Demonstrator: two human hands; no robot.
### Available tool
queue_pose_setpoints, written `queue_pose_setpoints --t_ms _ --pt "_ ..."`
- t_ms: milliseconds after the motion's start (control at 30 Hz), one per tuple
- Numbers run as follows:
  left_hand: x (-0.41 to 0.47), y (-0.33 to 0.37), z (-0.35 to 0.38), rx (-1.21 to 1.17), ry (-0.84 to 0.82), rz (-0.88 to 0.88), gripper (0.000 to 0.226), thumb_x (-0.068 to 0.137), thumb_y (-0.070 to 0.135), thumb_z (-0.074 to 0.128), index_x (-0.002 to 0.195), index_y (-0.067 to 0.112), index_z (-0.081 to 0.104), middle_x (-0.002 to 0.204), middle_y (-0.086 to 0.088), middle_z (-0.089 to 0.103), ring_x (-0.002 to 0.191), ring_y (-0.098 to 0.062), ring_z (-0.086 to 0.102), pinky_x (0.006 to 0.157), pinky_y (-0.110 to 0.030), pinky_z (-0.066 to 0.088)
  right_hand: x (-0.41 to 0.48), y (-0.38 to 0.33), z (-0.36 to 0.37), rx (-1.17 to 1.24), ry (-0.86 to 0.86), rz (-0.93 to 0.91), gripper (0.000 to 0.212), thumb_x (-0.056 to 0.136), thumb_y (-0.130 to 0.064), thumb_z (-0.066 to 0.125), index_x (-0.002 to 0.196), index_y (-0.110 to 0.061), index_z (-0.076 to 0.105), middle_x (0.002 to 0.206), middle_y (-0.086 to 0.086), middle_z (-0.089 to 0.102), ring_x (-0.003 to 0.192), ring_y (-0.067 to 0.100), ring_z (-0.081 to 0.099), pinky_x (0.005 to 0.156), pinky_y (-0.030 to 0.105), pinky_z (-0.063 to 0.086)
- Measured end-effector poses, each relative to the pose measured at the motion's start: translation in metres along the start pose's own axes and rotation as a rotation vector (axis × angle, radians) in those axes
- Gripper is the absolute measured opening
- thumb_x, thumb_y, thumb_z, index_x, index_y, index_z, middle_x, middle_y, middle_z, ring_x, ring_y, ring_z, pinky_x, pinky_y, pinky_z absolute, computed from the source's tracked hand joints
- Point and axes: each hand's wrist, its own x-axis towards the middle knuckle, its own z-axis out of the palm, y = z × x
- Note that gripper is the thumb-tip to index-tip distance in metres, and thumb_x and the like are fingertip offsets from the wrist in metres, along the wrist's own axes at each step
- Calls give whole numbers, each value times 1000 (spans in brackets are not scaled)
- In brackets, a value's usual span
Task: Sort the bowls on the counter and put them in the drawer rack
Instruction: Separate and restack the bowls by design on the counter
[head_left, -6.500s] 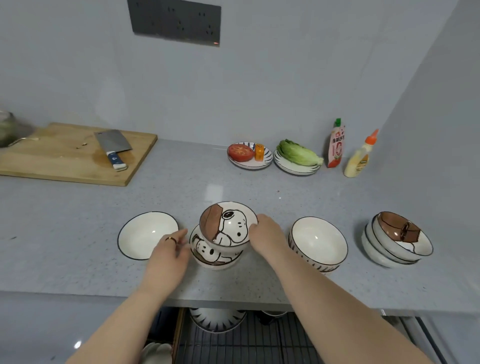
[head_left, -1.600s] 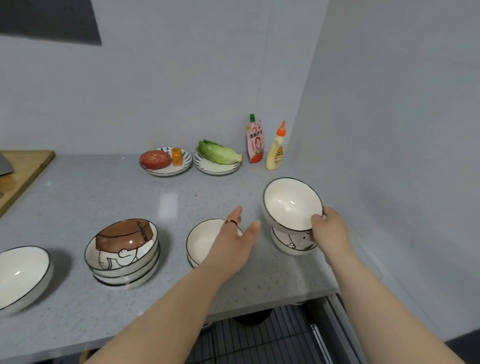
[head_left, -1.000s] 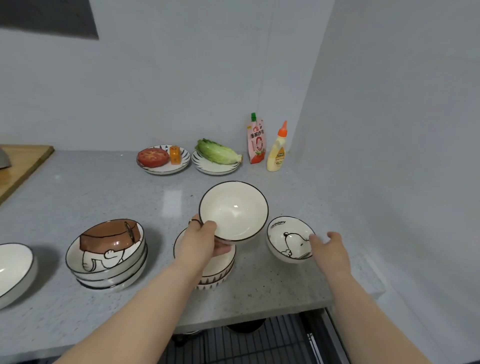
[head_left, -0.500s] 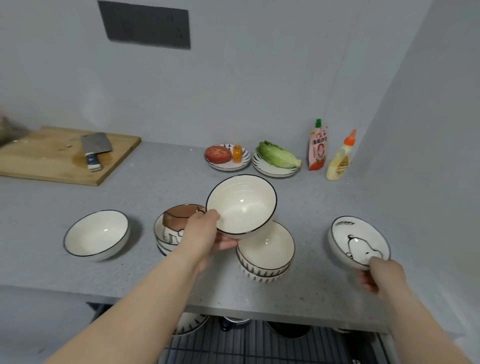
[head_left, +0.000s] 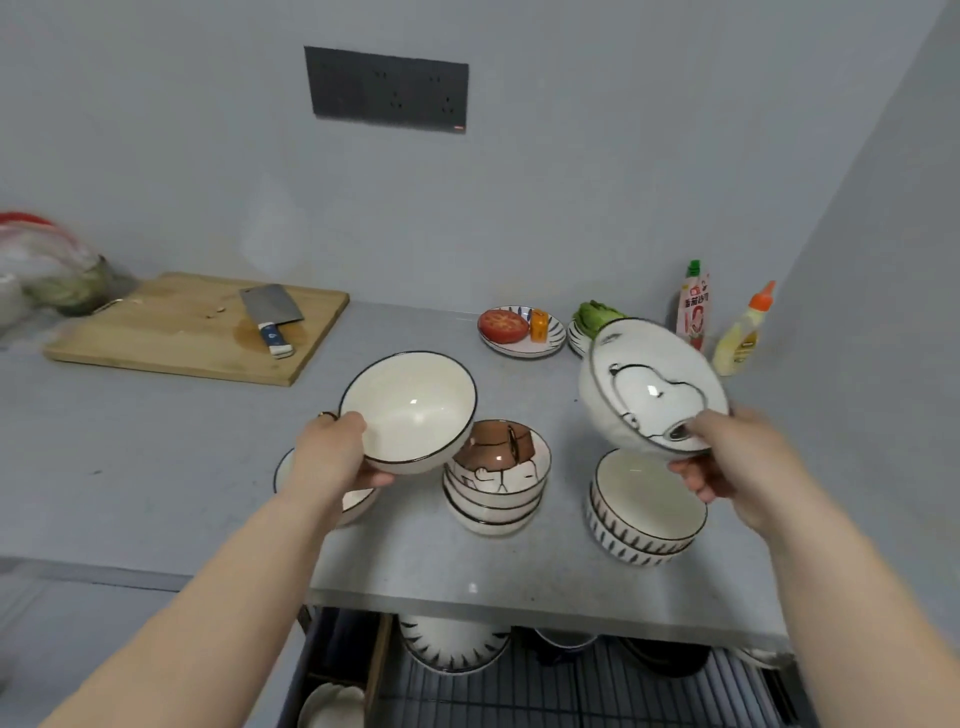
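Both hands hold bowls above the table, the left hand (head_left: 332, 457) a plain white bowl (head_left: 410, 410), the right hand (head_left: 737, 457) a tilted cartoon-dog bowl (head_left: 649, 384), which may slip from its rim-only pinch.

The grey speckled bench (head_left: 156, 467) runs along the wall into a corner. At its back left lies a wooden cutting board (head_left: 171, 332), with a blurred plastic bag (head_left: 47, 270) beside it. Toward the back right stand a plate of tomato (head_left: 551, 347), a second plate (head_left: 574, 338), a red sauce pouch (head_left: 693, 312) and a yellow squeeze bottle (head_left: 740, 338). Near the front edge sit a partly hidden white bowl (head_left: 283, 472), a stack of cartoon bowls (head_left: 493, 499) and a stack of striped bowls (head_left: 639, 530).
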Motion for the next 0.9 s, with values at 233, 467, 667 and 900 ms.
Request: queue_pose_setpoints --t_ms 233,467,667,900 --pt "42 -23 -38 193 -7 -58 12 88 6 32 89 0 42 71 -12 45 53 -30 50 24 -20 42 -3 9 90 -204 -112 77 18 79 0 33 72 -11 45 25 1 48 14 8 30 29 6 23" --pt "78 -33 -59 485 27 -57 18 87 8 30 92 -2 44 109 -38 56 99 -50 56 92 -52 47 14 15 112 -381 -14 103 16 75 3 34 69 -9 43 45 10 47 32 17 33 34 11 22" --pt "91 -42 -65 520 24 -82 30 87 6 29 105 -10 46 106 -38 58 97 -48 57 90 -51 48 22 28 126 -477 -13 122 11 76 3 36 75 -3 46 36 7 50 42 21 38 42 22 26" --pt "91 -39 -67 571 34 -150 19 85 -5 31 90 -13 48 117 -36 51 105 -44 52 83 -38 46 31 38 129 -542 1 109 15 77 -1 36 85 -5 48 47 6 47 48 20 40 47 23 28"
